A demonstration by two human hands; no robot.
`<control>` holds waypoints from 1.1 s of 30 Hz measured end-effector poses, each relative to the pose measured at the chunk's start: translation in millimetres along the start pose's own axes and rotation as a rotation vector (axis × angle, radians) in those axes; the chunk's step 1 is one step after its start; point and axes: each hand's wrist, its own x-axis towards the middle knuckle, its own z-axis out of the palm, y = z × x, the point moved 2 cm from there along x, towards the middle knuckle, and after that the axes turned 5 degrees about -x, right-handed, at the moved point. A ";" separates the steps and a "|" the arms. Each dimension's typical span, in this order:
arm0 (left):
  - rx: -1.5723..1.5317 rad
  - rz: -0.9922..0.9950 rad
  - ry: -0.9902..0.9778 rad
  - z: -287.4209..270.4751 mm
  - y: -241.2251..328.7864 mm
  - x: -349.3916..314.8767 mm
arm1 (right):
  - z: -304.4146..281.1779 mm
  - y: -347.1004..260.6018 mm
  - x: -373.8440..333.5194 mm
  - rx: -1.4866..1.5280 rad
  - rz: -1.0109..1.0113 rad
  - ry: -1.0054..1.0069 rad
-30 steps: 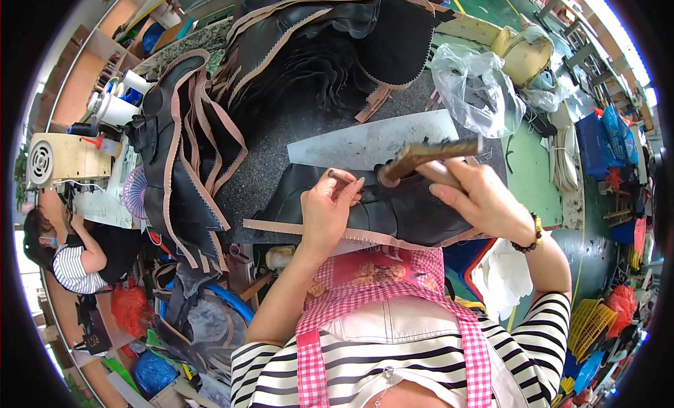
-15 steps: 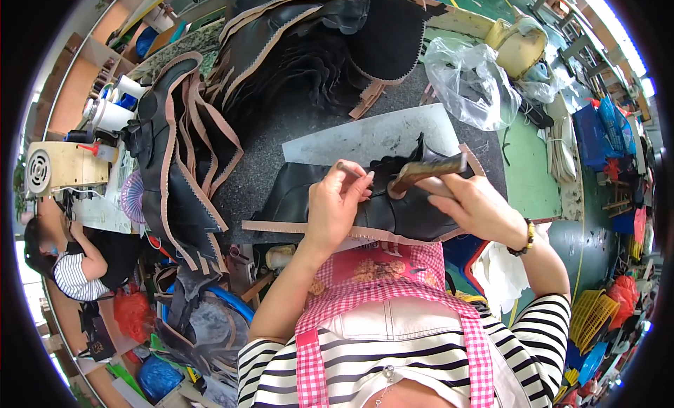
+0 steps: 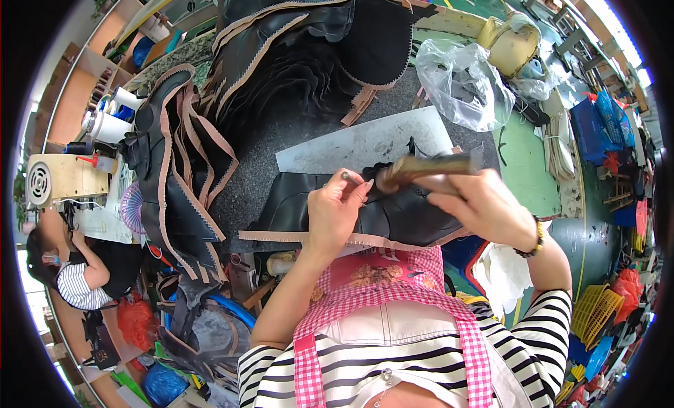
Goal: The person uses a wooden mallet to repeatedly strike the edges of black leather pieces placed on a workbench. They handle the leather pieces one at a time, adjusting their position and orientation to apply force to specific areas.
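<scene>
My right hand is closed round the handle of a hammer, whose head is smeared by motion just right of my left fingertips. Pinched in the fingers of my left hand is a thin metal rod, perhaps a punch; its lower end is hidden. Beneath both hands lies a black leather shoe upper with a tan, zigzag-cut edge along its near side. Behind it, a grey-white flat board rests on the dark tabletop, partly covered by the upper.
A tall pile of similar black uppers fills the far side, and another stack stands at the left. A clear plastic bag lies far right. At the left, another person sits beside a wooden box.
The hammer and my right hand have shifted, and the hammer head now blurs close to my left fingers. My left hand keeps its pinch on the rod. The whole view has drifted slightly.
</scene>
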 end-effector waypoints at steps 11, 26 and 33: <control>-0.056 0.011 -0.042 -4.3 -1.2 1.0 | -2.8 7.3 -1.9 -0.011 0.142 -0.020; 0.136 0.184 -0.068 -4.4 -1.8 -2.4 | -30.2 -18.6 1.4 0.104 0.127 0.095; 0.405 0.393 -0.063 4.2 6.5 -9.1 | 0.8 -8.7 0.2 0.018 -0.048 0.010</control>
